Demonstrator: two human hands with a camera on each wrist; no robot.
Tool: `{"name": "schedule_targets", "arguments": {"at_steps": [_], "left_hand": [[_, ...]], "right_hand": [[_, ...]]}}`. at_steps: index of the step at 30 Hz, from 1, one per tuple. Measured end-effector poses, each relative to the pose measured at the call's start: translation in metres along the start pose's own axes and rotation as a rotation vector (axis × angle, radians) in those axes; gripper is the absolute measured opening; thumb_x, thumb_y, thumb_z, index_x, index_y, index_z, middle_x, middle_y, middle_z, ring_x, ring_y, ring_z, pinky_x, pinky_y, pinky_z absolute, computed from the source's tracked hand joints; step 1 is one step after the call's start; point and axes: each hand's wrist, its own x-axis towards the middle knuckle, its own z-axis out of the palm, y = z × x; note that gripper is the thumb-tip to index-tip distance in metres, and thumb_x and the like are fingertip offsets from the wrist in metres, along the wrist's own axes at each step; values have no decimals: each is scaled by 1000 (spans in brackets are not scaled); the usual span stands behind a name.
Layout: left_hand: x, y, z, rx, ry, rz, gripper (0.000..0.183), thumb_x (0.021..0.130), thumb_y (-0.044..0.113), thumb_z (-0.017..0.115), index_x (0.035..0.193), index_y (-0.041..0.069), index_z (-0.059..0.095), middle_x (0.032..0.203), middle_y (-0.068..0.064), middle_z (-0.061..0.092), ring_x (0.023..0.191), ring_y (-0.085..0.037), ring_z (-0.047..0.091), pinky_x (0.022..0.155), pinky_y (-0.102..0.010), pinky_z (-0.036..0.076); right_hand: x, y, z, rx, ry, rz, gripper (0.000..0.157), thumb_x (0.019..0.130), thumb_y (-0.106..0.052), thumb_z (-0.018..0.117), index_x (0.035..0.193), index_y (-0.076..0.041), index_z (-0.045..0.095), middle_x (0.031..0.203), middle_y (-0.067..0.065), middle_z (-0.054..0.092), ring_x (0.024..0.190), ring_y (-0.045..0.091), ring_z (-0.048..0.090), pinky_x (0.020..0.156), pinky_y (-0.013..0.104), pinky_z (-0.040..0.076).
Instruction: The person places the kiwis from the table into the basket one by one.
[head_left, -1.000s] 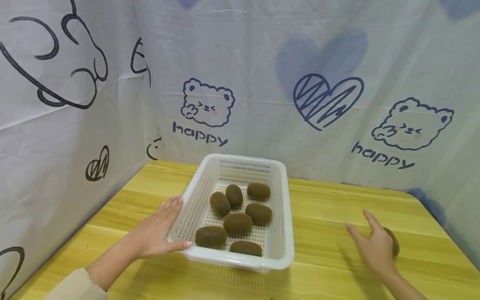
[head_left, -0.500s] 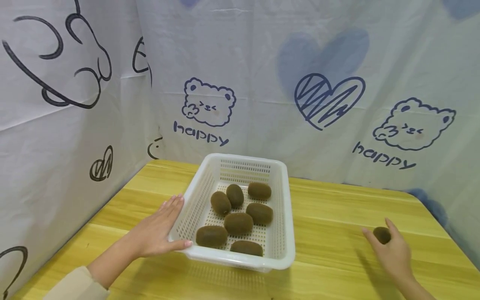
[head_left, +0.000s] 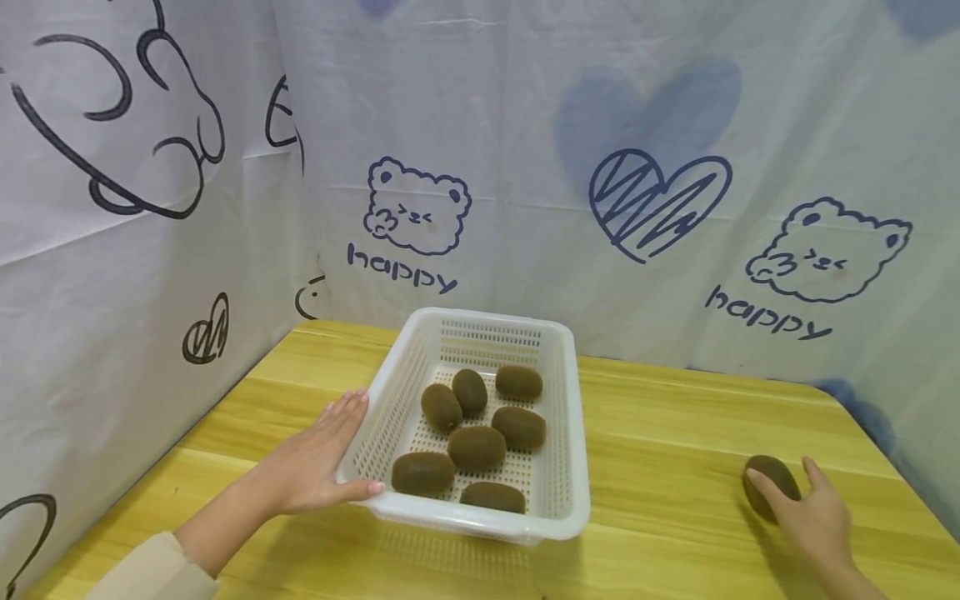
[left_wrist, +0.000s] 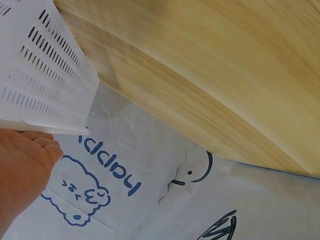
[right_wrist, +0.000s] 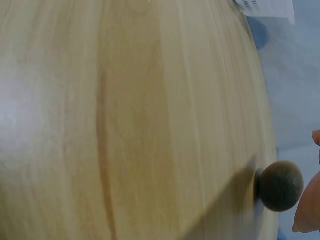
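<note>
A white perforated plastic basket (head_left: 558, 525) stands on the wooden table, with several brown kiwis (head_left: 477, 448) lying inside. Against its left side rests my left hand (head_left: 315, 467), fingers straight along the wall and thumb on the near rim; the left wrist view catches part of this hand (left_wrist: 25, 170) at the basket's edge. One more kiwi (head_left: 767, 477) lies on the table to the right. My right hand (head_left: 817, 521) is just beside it, thumb and fingers spread apart. In the right wrist view that kiwi (right_wrist: 281, 186) sits on the tabletop, close to the thumb (right_wrist: 309, 210).
The yellow wood-grain table (head_left: 660, 433) extends between the basket and the single kiwi. A white curtain (head_left: 525, 167) with blue drawings hangs behind, and another cloth wall (head_left: 225, 250) closes the left side.
My right hand has shifted rightward and slightly nearer, so the lone kiwi, first mostly behind the hand, now shows in front of its thumb and fingers. Left hand and basket stay put.
</note>
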Motion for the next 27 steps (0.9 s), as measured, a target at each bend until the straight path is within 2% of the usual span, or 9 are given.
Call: {"name": "schedule_targets", "arguments": {"at_steps": [7,11,16,20,27], "left_hand": [[0,-1,1,0,2,1,99,81,58,55,141,-13,21,149,-29,20,138,-43,21,113,-49,25],[0,-2,2,-1,7,2,99,81,58,56,141,-13,21,149,-29,20,138,-43,21,113,-49,25],[1,-2,3,1,6,4,99,81,58,56,141,-13,21,149,-29,21,138,-43,21,113,-49,25],[1,-3,3,-2,4,4,99,81,57,56,141,-13,21,149,-29,20,138,-43,21,113,-50,24],[2,-4,3,-6,3,4,99,81,58,56,141,-13,20,149,-29,20,139,-43,20,113,-50,24]], "right_hand": [[2,10,2,-14,-52,38,98,89,-55,47,143,12,-1,144,40,9,128,57,18,105,65,24],[4,16,6,-24,-49,53,99,88,-55,49,142,13,1,143,41,13,126,57,20,104,64,26],[5,18,10,-35,-24,47,95,88,-46,55,141,14,6,140,41,21,124,55,26,103,63,29],[4,17,11,-43,-11,26,89,88,-38,57,141,15,9,137,42,25,119,56,32,96,62,36],[5,20,12,-44,-9,18,83,88,-34,57,140,15,15,137,42,25,116,57,35,94,62,39]]}}
